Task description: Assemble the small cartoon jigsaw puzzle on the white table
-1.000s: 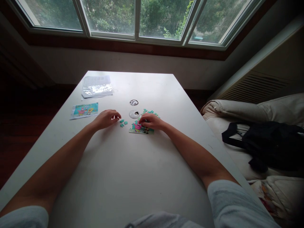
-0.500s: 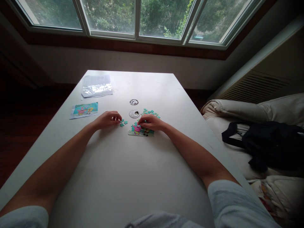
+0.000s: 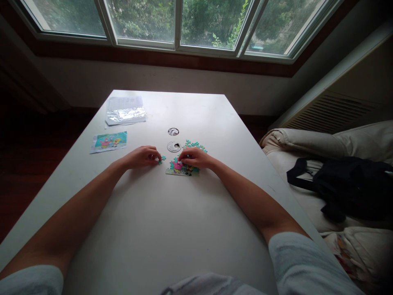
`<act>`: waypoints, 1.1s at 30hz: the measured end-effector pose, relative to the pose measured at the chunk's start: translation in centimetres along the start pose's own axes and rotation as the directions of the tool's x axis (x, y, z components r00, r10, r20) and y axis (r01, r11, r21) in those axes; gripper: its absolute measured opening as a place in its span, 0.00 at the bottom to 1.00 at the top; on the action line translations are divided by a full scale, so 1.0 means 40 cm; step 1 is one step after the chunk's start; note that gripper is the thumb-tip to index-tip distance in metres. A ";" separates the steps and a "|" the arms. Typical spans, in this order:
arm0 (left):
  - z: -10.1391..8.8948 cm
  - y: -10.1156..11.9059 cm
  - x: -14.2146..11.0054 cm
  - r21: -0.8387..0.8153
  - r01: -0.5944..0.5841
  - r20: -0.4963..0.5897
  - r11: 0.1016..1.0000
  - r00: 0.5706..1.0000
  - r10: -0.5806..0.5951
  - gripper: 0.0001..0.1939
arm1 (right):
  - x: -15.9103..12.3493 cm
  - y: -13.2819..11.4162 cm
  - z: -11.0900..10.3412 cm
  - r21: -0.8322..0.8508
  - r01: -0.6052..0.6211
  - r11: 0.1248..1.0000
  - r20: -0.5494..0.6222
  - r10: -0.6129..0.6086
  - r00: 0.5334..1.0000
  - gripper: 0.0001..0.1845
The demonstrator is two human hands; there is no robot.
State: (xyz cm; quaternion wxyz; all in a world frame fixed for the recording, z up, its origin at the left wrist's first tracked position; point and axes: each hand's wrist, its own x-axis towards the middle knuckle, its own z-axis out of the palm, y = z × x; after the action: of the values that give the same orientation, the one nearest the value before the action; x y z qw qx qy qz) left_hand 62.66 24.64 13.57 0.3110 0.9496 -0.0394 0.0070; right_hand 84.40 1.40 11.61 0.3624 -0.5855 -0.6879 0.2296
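A partly joined jigsaw puzzle (image 3: pixel 181 173), with pink and green parts, lies flat on the white table (image 3: pixel 172 221). Over its upper right part is my right hand (image 3: pixel 195 157), fingers bent and pressed together; whatever is between the fingertips is hidden. To the left of the puzzle, my left hand (image 3: pixel 143 157) has its thumb and fingers closed on a teal puzzle piece (image 3: pixel 160 162) at the table surface. Another loose teal piece (image 3: pixel 163 157) shows just beyond those fingertips. Behind my right hand several more teal pieces (image 3: pixel 194 144) are spread out.
Two round fittings, one nearer (image 3: pixel 173 146) and one farther (image 3: pixel 173 131), sit in the tabletop behind the puzzle. At left lie a coloured picture sheet (image 3: pixel 110 141) and a clear plastic bag with papers (image 3: pixel 125 110). A couch with a dark bag (image 3: pixel 353 186) stands at right.
My left hand has moved right and slightly nearer, onto the small group of teal pieces, and its fingers have closed. The right hand stays over the puzzle with little movement.
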 end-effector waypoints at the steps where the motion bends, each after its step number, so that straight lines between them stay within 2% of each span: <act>1: 0.006 0.000 0.001 0.006 -0.003 -0.008 1.000 1.000 0.003 0.15 | 0.000 -0.001 0.000 0.001 0.000 1.000 0.001 0.000 1.000 0.09; 4: 0.021 -0.005 0.007 0.016 -0.010 -0.075 1.000 0.997 0.011 0.14 | -0.001 -0.004 -0.001 0.007 0.004 1.000 0.005 -0.004 1.000 0.09; 9: 0.025 -0.043 0.009 0.072 0.040 -0.279 0.997 0.960 -0.018 0.13 | -0.004 -0.013 -0.006 0.034 -0.015 0.999 0.034 0.014 0.999 0.10; 11: 0.024 -0.060 0.007 0.110 0.054 -0.301 0.993 0.954 -0.019 0.13 | -0.005 -0.015 -0.008 0.042 -0.037 0.998 0.043 0.035 0.998 0.10; 16: 0.026 -0.065 0.005 0.150 0.030 -0.253 0.988 0.968 0.009 0.14 | -0.006 -0.019 -0.006 0.089 -0.099 0.991 0.049 0.095 0.994 0.11; 19: 0.022 -0.051 0.004 0.157 0.032 -0.219 0.987 0.976 0.004 0.15 | -0.005 -0.011 -0.010 0.100 -0.140 0.985 -0.083 0.148 0.985 0.10; 21: 0.018 -0.043 0.003 0.165 0.028 -0.194 0.986 0.981 0.004 0.15 | -0.005 0.003 -0.022 0.097 -0.175 0.980 -0.215 0.192 0.958 0.11; 23: 0.015 -0.038 0.002 0.168 0.023 -0.179 0.986 0.984 0.007 0.16 | -0.007 0.024 -0.044 0.103 -0.227 0.968 -0.338 0.249 0.908 0.12; 25: 0.015 -0.035 0.002 0.170 0.018 -0.170 0.985 0.985 0.012 0.16 | -0.013 0.048 -0.073 0.096 -0.293 0.951 -0.425 0.305 0.852 0.13; 27: 0.018 -0.033 0.002 0.177 0.011 -0.163 0.984 0.986 0.018 0.17 | -0.021 0.074 -0.101 0.002 -0.344 0.939 -0.484 0.302 0.821 0.12; 30: 0.025 -0.024 0.002 0.186 0.003 -0.155 0.983 0.988 0.026 0.16 | -0.036 0.111 -0.124 -0.144 -0.349 0.926 -0.502 0.235 0.832 0.12; 33: 0.033 -0.007 0.004 0.191 -0.018 -0.139 0.981 0.989 0.045 0.16 | -0.043 0.140 -0.116 -0.205 -0.321 0.925 -0.447 0.204 0.871 0.16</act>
State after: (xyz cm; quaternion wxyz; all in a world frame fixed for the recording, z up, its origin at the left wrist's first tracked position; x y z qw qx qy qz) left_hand 62.81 24.08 12.33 0.2214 0.9711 -0.0311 0.0832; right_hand 91.63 0.39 9.99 0.3820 -0.7538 -0.5324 0.0498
